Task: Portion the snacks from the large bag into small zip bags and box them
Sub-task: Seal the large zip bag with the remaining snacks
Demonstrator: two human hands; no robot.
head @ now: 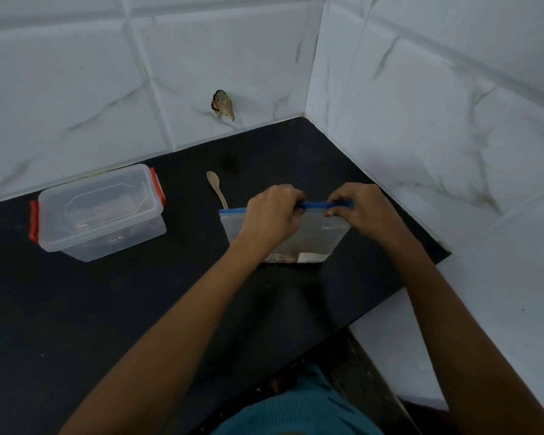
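Both hands, left hand (272,215) and right hand (363,211), pinch the zip bag (308,237) blue strip; bag probably light, floppy, slippery, best held there.

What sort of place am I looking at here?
Most likely a home kitchen corner: a dark countertop meets white marble-look wall tiles, and on it sit a clear food box with orange clips, a wooden spoon and a zip bag pinched by the left hand and right hand.
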